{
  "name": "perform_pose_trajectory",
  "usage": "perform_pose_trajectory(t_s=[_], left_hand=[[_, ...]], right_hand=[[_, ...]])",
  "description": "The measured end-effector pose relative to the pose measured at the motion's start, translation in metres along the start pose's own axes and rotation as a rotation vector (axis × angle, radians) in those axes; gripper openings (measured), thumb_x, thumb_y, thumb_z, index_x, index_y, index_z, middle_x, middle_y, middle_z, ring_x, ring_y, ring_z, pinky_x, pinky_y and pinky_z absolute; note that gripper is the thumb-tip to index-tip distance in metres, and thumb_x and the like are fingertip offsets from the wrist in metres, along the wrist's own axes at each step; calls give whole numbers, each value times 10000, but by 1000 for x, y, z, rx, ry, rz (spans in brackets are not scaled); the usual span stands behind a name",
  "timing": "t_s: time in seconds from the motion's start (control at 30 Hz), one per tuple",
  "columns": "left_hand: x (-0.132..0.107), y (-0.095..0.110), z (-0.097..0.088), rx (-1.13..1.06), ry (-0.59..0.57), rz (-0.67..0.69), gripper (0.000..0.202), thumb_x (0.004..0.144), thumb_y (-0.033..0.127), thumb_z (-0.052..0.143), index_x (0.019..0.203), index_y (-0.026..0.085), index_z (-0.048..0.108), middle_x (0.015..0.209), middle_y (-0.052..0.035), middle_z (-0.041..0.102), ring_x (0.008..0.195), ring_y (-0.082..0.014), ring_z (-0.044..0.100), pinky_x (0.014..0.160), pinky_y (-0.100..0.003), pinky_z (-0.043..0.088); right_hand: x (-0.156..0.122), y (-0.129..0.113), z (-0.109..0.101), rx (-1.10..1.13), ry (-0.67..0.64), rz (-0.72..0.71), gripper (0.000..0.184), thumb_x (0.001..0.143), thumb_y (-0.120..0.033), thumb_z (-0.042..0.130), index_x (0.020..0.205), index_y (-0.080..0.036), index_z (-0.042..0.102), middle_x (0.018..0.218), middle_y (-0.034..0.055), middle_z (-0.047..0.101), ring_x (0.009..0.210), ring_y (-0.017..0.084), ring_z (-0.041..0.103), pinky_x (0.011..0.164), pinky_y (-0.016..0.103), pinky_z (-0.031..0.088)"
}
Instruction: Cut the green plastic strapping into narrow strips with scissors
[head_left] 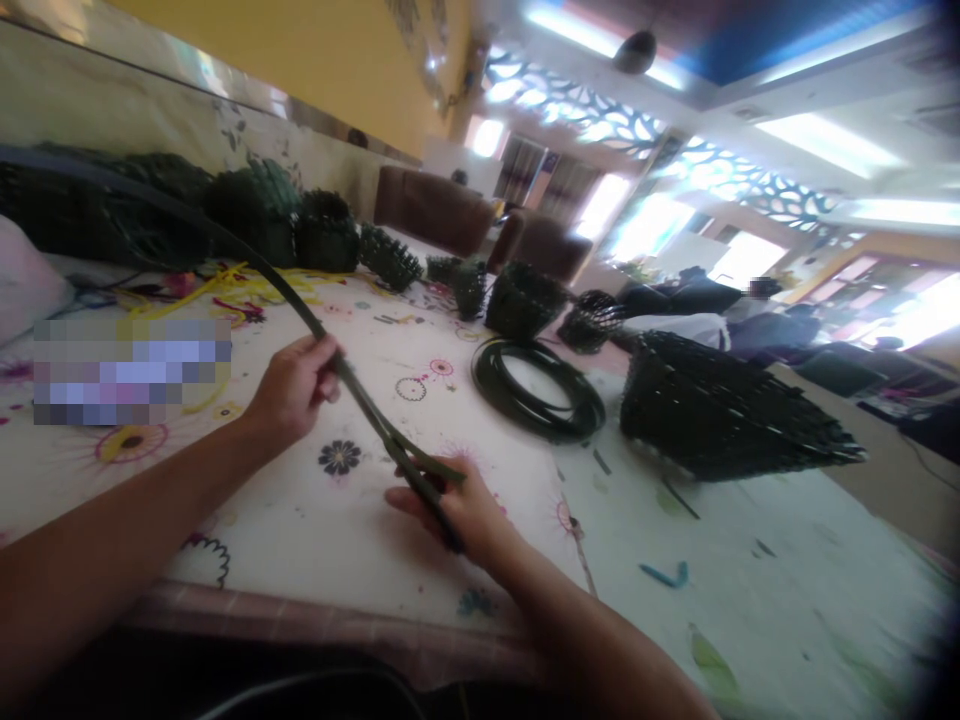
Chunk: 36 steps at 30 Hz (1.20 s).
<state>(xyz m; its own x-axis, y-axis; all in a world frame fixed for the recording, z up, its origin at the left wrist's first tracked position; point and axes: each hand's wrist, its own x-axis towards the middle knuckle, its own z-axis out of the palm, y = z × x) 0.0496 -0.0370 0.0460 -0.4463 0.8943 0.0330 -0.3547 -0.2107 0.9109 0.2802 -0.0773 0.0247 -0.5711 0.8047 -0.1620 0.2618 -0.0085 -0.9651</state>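
Observation:
A long, flat, dark green strip (296, 300) runs from the upper left across the table toward me. My left hand (296, 390) is closed around it at mid-length, thumb on top. Nearer to me, the strip forks into two narrow arms. My right hand (465, 510) grips this forked end, with one arm lying over the fingers and the darker one running into the palm. I cannot tell whether the fork is the strip itself, split, or a tool on it. To the right of my hands lies a coil of dark green strip (484, 375).
A large dark woven basket (705, 410) lies tilted on the right. Smaller baskets (525, 300) line the back, near yellow strips (277, 288). A small blue curved piece (664, 574) and scraps lie at the right. Brown chairs (431, 210) stand beyond the patterned tablecloth (382, 330).

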Motion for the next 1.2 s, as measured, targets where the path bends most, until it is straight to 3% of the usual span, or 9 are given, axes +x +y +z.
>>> perform_pose_trajectory(t_s=[0.23,0.33,0.43,0.73,0.83,0.93,1.1,1.2], left_hand=[[15,8,-8,-35,48,-8,274,1000,167,488,748,134,587,546,25,488,370,-49,367,367,-173,307],[19,11,-10,-31,66,3,287,985,140,507,705,139,570,522,36,438,365,-45,341,366,-166,286],[16,8,-8,-12,57,-3,251,951,146,564,700,141,566,573,17,487,372,-42,336,362,-171,288],[4,5,-2,-45,27,-47,258,981,154,514,732,132,574,601,-5,528,395,-35,298,371,-170,279],[5,4,-3,-60,20,-54,272,981,156,514,718,131,576,615,-7,529,396,-29,303,370,-163,282],[7,3,-4,-75,15,-56,275,981,152,514,714,129,575,629,-4,527,391,-25,305,361,-158,281],[8,1,-5,-66,7,-69,241,968,146,527,735,123,584,636,-7,530,392,-25,322,364,-153,294],[10,2,-6,-58,7,-64,214,967,151,531,765,124,597,595,11,487,386,-36,324,360,-163,286]], right_hand=[[-1,-2,0,-50,11,27,336,750,-408,823,911,-134,715,522,-77,483,499,78,403,492,242,254],[-1,-6,0,11,-5,80,356,717,-450,850,834,-153,693,520,-73,499,489,76,410,481,235,277],[0,-7,1,58,-12,109,373,670,-452,886,769,-167,666,533,-71,491,502,78,407,478,233,284],[4,3,-1,95,-57,30,460,658,-414,905,1033,-190,759,783,-10,640,655,116,497,571,244,366],[4,4,1,96,-51,-13,444,663,-436,899,1011,-192,774,815,-7,656,717,132,523,652,260,413],[3,3,3,107,-60,-34,404,674,-463,885,937,-178,773,786,-15,625,722,127,510,686,266,410],[-1,0,2,-19,-23,-33,370,718,-483,845,833,-154,719,619,-59,447,602,88,352,559,251,272],[-3,-1,0,-46,-9,-45,355,734,-473,832,773,-153,684,582,-67,424,569,79,345,529,249,244]])
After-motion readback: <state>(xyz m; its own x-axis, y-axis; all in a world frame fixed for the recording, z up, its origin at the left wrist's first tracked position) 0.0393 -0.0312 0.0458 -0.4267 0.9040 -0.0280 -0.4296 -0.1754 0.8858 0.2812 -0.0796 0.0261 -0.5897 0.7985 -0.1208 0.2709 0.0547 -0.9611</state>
